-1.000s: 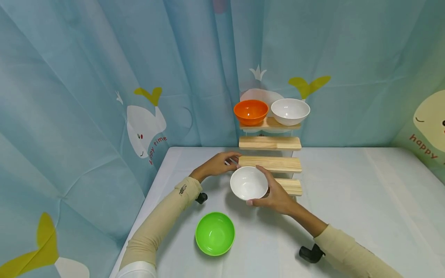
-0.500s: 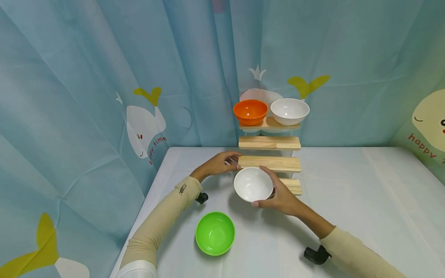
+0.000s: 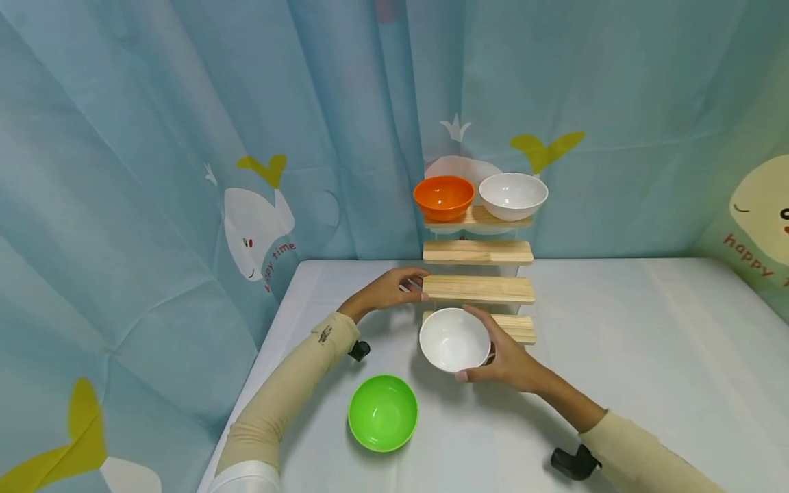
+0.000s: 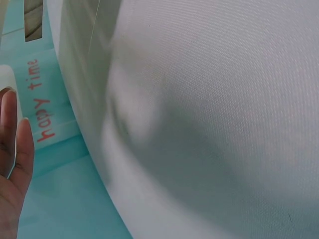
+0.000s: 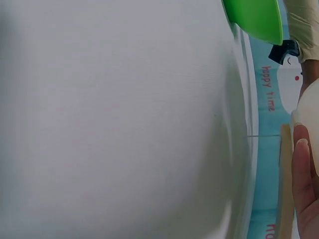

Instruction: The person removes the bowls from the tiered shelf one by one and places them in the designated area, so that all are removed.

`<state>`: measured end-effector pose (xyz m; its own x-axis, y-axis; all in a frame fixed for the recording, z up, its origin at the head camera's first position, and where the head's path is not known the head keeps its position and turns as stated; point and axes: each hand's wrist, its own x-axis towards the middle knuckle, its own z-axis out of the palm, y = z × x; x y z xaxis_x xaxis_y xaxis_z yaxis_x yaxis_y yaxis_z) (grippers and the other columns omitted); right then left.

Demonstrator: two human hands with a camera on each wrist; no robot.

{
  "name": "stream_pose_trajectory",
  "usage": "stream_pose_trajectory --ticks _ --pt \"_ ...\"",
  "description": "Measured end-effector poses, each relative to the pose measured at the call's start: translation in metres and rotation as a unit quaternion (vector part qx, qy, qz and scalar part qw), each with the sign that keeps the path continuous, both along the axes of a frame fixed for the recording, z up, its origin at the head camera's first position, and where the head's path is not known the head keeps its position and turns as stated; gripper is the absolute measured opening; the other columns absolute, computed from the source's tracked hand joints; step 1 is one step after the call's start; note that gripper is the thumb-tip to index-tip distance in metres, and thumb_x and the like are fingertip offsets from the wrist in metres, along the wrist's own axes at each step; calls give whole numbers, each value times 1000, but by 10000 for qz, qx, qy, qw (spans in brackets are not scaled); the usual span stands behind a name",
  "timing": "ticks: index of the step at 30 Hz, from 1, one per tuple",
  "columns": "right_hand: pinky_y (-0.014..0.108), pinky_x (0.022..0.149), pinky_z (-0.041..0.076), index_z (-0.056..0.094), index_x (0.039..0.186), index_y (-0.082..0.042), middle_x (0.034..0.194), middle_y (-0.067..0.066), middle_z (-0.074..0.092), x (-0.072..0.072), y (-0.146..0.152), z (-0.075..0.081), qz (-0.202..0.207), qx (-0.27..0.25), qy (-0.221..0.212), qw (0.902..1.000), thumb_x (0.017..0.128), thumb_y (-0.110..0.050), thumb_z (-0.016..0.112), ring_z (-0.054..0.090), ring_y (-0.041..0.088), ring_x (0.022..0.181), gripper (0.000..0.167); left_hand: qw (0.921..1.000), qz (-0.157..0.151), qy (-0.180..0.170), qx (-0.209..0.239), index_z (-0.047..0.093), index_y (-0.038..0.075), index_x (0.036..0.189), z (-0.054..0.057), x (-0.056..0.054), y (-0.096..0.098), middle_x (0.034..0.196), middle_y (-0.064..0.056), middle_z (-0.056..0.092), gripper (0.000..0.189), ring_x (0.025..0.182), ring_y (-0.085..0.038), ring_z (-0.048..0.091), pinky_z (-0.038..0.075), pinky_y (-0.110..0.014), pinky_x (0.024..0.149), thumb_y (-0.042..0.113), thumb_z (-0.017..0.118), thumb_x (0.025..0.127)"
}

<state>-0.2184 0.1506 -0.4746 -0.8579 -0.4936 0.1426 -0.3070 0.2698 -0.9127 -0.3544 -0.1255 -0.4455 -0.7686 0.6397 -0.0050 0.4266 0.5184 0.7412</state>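
Saw from the head view one blue curtain (image 3: 185,137), with at least three printed whales (image 3: 255,229), behind and left of one white table (image 3: 635,356). Counted one rack (image 3: 477,253) of four wooden boards (image 3: 477,289), and four bowls in all: one orange bowl (image 3: 444,198), one high white bowl (image 3: 514,197), one low white bowl (image 3: 455,340), one green bowl (image 3: 383,414). Found orange bowl and high white bowl beside each other on the top board, orange on the left. Found green bowl on the table, in front of the rack. Noted low white bowl at the lowest board, hiding part of its left half; could not tell whether lifted or resting. Made out two hands. Saw right hand (image 3: 508,359) grasping low white bowl by its right side. Saw left hand (image 3: 388,289) at the left end of the third board down, with digits bent and set apart; could not tell whether clasping or only touching. Counted two beige sleeves (image 3: 274,404) and two black mounts (image 3: 359,350).

Saw from the left wrist two digits of left hand, near one line of red print (image 4: 37,102) on the curtain.

Saw from the right wrist part of right hand against low white bowl; at top right, green bowl, one sleeve, one mount.
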Motion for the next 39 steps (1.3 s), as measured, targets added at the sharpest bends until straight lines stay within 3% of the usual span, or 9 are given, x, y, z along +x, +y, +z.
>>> stream_pose_trajectory --ticks 5,15,28,39 --pt "33 74 60 20 160 -16 145 28 37 5 2 0 79 3 10 10000 73 -17 91 59 38 110 112 9999 2 -119 -16 50 13 148 1 3 -1 135 -11 59 57 112 -22 64 52 -33 101 29 69 96" --pt "32 72 61 19 160 -14 148 29 33 4 8 8 132 -3 -91 9999 73 -15 90 60 39 109 113 10000 -31 -41 85 50 13 148 11 -4 -1 135 -12 59 56 113 -23 63 52 -33 101 27 68 97" --pt "34 72 62 17 160 -14 151 30 24 20 17 3 407 -170 -251 9987 73 -9 88 59 41 109 112 9998 -18 -166 69 50 14 148 0 -3 -1 133 -11 59 57 112 -21 62 53 -33 99 30 68 97" --pt "36 73 63 14 161 -14 152 31 20 28 29 4 617 -310 -491 9964 74 -5 86 59 42 109 113 9999 -8 -122 7 50 14 148 3 -1 -1 133 -11 60 56 112 -22 62 52 -33 100 28 68 97"
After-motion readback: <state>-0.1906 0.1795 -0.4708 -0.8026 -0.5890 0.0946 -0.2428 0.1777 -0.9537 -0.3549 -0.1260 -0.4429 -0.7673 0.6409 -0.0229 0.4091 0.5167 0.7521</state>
